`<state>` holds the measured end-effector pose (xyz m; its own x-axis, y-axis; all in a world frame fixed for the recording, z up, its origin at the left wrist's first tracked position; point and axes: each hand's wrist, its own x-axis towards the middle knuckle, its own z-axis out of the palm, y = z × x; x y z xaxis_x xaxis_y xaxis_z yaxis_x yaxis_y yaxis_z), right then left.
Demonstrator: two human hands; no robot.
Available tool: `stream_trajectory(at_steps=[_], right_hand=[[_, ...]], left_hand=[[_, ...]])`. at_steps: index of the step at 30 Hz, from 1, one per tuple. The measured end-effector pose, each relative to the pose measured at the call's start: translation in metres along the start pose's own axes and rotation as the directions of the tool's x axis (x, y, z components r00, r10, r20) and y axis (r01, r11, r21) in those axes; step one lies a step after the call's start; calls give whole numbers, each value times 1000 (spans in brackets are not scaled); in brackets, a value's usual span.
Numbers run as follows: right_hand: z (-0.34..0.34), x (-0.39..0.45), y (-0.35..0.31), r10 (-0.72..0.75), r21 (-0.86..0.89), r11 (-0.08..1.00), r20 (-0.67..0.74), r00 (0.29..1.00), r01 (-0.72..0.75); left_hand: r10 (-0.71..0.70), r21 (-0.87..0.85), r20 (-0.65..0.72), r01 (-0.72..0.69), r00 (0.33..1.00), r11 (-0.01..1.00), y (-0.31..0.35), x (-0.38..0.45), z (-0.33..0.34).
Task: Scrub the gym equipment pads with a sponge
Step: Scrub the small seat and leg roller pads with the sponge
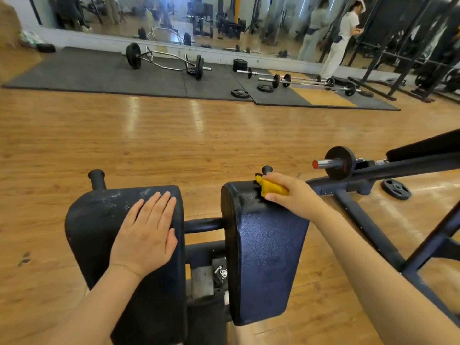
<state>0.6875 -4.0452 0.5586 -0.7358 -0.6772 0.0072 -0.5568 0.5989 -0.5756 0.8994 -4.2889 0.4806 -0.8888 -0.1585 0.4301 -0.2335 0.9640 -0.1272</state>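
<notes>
The yellow sponge (272, 187) is mostly hidden under the right hand (290, 192), whose fingers curl around it at the far corner of the right black padded cushion (263, 255). The left hand (146, 232) lies flat with straight fingers on the left black padded cushion (99, 220), whose lower part the frame cuts off. Behind, a shiny wooden floor (174, 135), dark rubber mats (99, 73) and a blurred wall mirror (174, 18).

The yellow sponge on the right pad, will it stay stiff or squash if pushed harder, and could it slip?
The sponge probably squashes easily: it already looks crumpled under the right hand. It seems light, since the fingers alone cover it. On the right pad, whose pebbled surface looks shiny, it may slide readily.
</notes>
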Motion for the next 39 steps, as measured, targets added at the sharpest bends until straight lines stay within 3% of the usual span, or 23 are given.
stream_trajectory(at_steps=[4, 8, 11, 13, 17, 18, 20, 22, 24, 29, 34, 37, 39], right_hand=[[7, 15, 1, 108, -129, 986, -27, 994, -110], [40, -15, -3, -96, -59, 994, -175, 980, 87], [56, -33, 5, -235, 3, 971, -204, 950, 241], [49, -28, 5, -232, 46, 968, -226, 946, 248], [0, 15, -1, -148, 72, 978, -409, 901, 194], [-10, 26, 0, -94, 87, 987, -378, 921, 137], [-12, 40, 3, 60, 23, 998, -174, 983, -57], [4, 44, 5, 175, -287, 943, -10, 984, -171], [17, 39, 1, 149, -434, 888, -41, 988, -152], [32, 3, -15, -128, -313, 948, -180, 975, 67], [57, -18, -12, -162, -303, 951, -297, 941, 68], [46, -10, -9, -260, -344, 925, -257, 931, 164], [32, 3, -13, -211, -293, 945, -211, 954, 144]], left_hand=[[-6, -9, -10, 6, 1000, 1000, 1, 0, 0], [-6, -6, -8, 5, 1000, 1000, 1, 0, 1], [-4, -1, -1, 4, 1000, 1000, 1, 0, 2], [-1, 2, 2, 1, 1000, 1000, 0, 0, 2], [-7, 8, 8, 7, 1000, 1000, 0, 0, 1], [-9, 8, 7, 8, 1000, 1000, 0, 0, 1], [-6, 11, -1, 6, 1000, 1000, 1, 0, 1], [-3, 16, -7, 3, 1000, 1000, 1, 0, 1], [-8, 21, -1, 8, 1000, 1000, 1, 0, 1], [-12, 24, -8, 12, 1000, 1000, 1, 0, 1], [-6, 26, -6, 6, 1000, 1000, 0, 0, 0], [-3, 22, -11, 4, 1000, 1000, 0, 0, 1], [4, 34, -14, -3, 1000, 999, 0, 0, 1]])
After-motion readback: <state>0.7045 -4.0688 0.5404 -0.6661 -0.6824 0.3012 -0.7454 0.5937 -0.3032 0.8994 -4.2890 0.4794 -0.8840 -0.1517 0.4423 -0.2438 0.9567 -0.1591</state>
